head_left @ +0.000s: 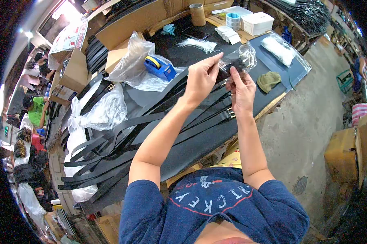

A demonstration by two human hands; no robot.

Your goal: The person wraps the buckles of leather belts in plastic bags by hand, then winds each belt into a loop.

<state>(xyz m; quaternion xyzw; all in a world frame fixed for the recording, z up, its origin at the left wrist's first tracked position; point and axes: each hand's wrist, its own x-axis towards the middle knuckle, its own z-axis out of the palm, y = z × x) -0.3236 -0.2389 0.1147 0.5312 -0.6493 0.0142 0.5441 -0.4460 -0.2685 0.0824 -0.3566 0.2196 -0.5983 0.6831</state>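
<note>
A workshop, judging by the buckled black belts (151,118), tape dispenser (162,70), cardboard boxes (340,156) and concrete floor (287,132)

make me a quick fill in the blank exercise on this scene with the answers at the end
1. The right hand holds a bag made of clear ____.
2. The body of the tape dispenser is coloured ____.
3. The straps lying below the hands are coloured ____.
4. The brown tube at the far side of the table stands ____, not on its side.

Missing words: plastic; blue; black; upright.
</note>
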